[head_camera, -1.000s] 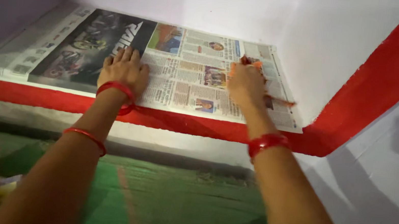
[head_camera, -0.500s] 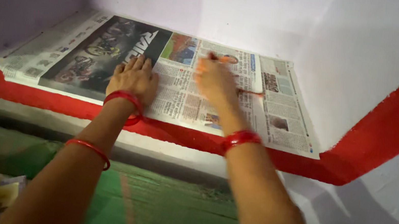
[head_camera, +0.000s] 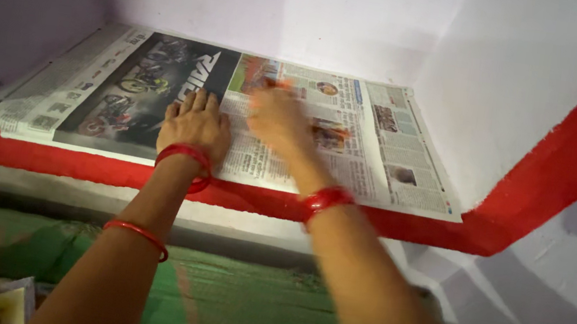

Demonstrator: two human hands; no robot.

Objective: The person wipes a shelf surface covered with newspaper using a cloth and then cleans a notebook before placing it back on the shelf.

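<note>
Red-edged niche (head_camera: 384,223); hands flat on newspaper (head_camera: 372,147)

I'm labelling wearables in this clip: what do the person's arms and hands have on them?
Both forearms are bare, with no sleeves or gloves. The left hand has a red bangle at the wrist and a thinner red bangle further up the forearm. The right hand has a red wrist bangle.

1. Newspaper (head_camera: 374,132): opened out flat, colour pages up, lining the floor of the white wall niche.
2. Front edge overhanging the red-painted ledge (head_camera: 81,161) slightly.
3. Left edge curled up against the side wall.
</note>
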